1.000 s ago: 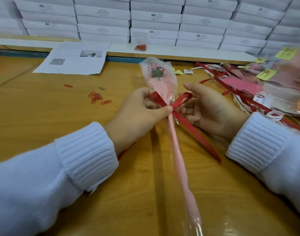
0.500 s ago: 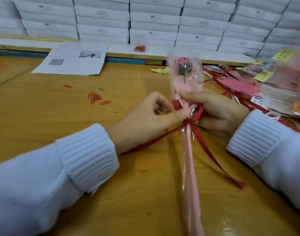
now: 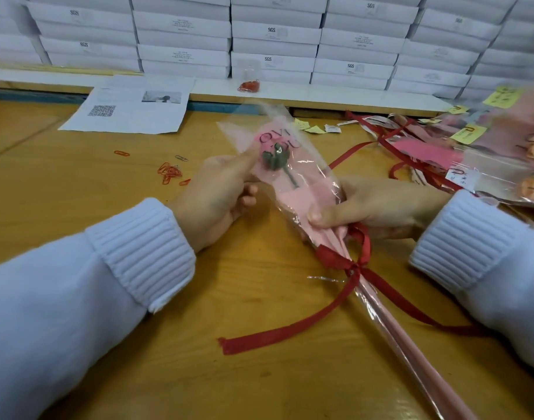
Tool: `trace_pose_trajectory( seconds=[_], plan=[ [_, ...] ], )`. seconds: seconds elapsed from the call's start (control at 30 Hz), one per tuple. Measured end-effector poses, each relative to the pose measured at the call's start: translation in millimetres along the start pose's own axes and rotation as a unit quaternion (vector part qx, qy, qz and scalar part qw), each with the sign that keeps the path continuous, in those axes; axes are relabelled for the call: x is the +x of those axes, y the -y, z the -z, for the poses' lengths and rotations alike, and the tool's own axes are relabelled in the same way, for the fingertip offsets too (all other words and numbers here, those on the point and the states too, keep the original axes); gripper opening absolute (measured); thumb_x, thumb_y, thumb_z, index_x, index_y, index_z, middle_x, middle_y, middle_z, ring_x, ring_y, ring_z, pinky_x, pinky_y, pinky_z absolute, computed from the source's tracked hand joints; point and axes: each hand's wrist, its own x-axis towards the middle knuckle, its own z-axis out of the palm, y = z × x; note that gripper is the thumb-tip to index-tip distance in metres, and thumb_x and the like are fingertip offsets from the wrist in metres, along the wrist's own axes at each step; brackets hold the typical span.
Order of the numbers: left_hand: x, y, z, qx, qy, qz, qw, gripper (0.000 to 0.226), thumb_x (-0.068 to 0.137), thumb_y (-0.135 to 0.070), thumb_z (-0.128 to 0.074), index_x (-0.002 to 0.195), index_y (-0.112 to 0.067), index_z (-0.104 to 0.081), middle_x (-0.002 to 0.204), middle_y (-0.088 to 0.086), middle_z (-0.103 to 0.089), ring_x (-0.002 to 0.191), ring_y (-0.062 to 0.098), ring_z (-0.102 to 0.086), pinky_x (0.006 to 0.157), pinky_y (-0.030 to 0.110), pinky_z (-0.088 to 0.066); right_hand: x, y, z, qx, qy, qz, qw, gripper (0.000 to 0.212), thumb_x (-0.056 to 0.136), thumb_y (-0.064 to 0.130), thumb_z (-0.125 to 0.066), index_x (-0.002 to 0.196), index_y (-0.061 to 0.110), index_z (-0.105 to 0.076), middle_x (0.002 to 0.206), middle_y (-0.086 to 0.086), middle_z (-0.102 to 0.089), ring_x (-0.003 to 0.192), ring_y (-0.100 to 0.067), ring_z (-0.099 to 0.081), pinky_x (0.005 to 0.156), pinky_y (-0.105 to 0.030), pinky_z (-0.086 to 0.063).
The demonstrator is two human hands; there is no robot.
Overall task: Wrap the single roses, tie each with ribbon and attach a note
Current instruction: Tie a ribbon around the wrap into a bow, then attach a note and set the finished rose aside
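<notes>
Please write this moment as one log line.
ribbon: tied | rose: inside wrap | left hand: touches wrap top | right hand: pinches wrap above ribbon

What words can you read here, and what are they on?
"SGS": on the stacked white cardboard boxes.
"OV" over "OU": partly hidden dark letters on the pink paper and clear film sleeve of the wrapped rose.
"LO": on the pile of finished pink rose sleeves, far right.
White printed paper sheet: a QR code, print too small.
Yellow sticky notes: handwriting too blurred.
</notes>
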Motion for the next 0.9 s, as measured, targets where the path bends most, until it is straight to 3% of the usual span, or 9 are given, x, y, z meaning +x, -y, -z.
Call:
trace_pose_trajectory(
  seconds=[0.13,0.27,0.37,0.43,0.5,0.6,0.7,0.77,0.9],
  plan=[
    [3.3,3.1,2.1,0.001,-0.007,0.003,1.000,0.014,0.092,-0.015,-0.058,0.080,-0.007,-0.057,0.054,-0.003,-0.046,0.042,0.002,-0.042,0.037,0.013,-0.034,-3.2,3.6,-1.0,-0.047,0.014,-0.012,0.999,0.011,0.071,0.027,-0.073,0.080,0.022,-0.072,0.076,0.000,-0.069,0.067,-0.010,-0.067,0.058,-0.017,-0.054],
    [2.4,3.5,0.0,0.010,0.009,-0.004,1.000,0.012,0.092,-0.013,-0.058,0.082,-0.006,-0.059,0.058,-0.001,-0.048,0.042,0.003,-0.042,0.037,0.013,-0.033,-9.7,4.4,0.1,-0.044,-0.034,-0.010,0.998,0.050,0.046,0.064,-0.081,0.077,0.026,-0.076,0.074,-0.001,-0.065,0.065,-0.014,-0.059,0.056,-0.021,-0.051],
    [-1.6,5.0,-4.1,0.014,0.035,-0.023,0.999,0.012,0.091,-0.015,-0.059,0.082,-0.008,-0.058,0.053,-0.004,-0.050,0.040,0.001,-0.043,0.036,0.012,-0.033,-3.6,0.8,6.0,0.045,-0.129,0.051,0.989,0.073,0.040,0.059,-0.087,0.096,0.017,-0.071,0.099,-0.011,-0.062,0.091,-0.027,-0.047,0.076,-0.033,-0.036],
    [-5.3,7.8,-8.0,0.029,0.050,-0.042,0.997,0.013,0.091,-0.015,-0.060,0.081,-0.008,-0.057,0.051,-0.003,-0.050,0.040,0.002,-0.043,0.037,0.013,-0.033,0.1,-0.8,7.7,0.067,-0.169,0.087,0.980,0.060,0.058,0.050,-0.081,0.104,0.013,-0.069,0.113,-0.019,-0.059,0.103,-0.032,-0.040,0.089,-0.042,-0.033],
    [-8.2,10.3,-10.6,0.056,0.066,-0.050,0.995,0.012,0.090,-0.015,-0.061,0.083,-0.007,-0.057,0.053,0.000,-0.051,0.043,0.005,-0.044,0.038,0.014,-0.034,0.9,-1.2,9.2,0.046,-0.184,0.097,0.977,0.042,0.073,0.036,-0.072,0.105,0.010,-0.071,0.116,-0.021,-0.065,0.103,-0.032,-0.055,0.098,-0.046,-0.043],
    [-9.1,10.7,-11.8,0.066,0.074,-0.042,0.994,0.013,0.090,-0.018,-0.060,0.089,-0.005,-0.058,0.060,0.002,-0.054,0.047,0.006,-0.047,0.041,0.015,-0.035,-0.6,-2.9,15.2,0.026,-0.141,0.071,0.987,0.033,0.069,0.030,-0.080,0.097,0.012,-0.075,0.097,-0.010,-0.072,0.084,-0.024,-0.064,0.079,-0.031,-0.052],
    [-5.2,7.1,-9.8,0.029,0.030,-0.028,0.999,0.016,0.093,-0.021,-0.057,0.100,-0.007,-0.055,0.063,0.000,-0.058,0.045,0.006,-0.050,0.043,0.018,-0.035,-3.7,-3.6,20.7,-0.020,-0.079,0.020,0.996,0.027,0.066,0.033,-0.082,0.087,0.018,-0.073,0.067,0.008,-0.062,0.053,-0.005,-0.044,0.050,-0.016,-0.029],
    [-0.3,4.4,-4.4,-0.004,-0.019,-0.025,1.000,0.026,0.092,-0.025,-0.058,0.113,-0.012,-0.048,0.056,-0.005,-0.059,0.042,0.004,-0.050,0.041,0.017,-0.037,-4.5,-6.2,23.1,-0.018,-0.046,-0.001,0.999,0.019,0.074,0.022,-0.077,0.086,0.012,-0.067,0.062,0.007,-0.055,0.046,0.000,-0.040,0.043,-0.013,-0.024],
    [8.7,-1.1,10.0,0.013,-0.051,-0.045,0.998,0.031,0.091,-0.023,-0.061,0.119,-0.022,-0.050,0.054,-0.006,-0.061,0.044,0.006,-0.051,0.039,0.018,-0.037,-3.5,-14.6,22.8,-0.089,-0.126,-0.038,0.987,0.011,0.079,0.006,-0.071,0.082,0.007,-0.061,0.065,-0.002,-0.058,0.048,-0.005,-0.054,0.044,-0.016,-0.044]
  ],
)
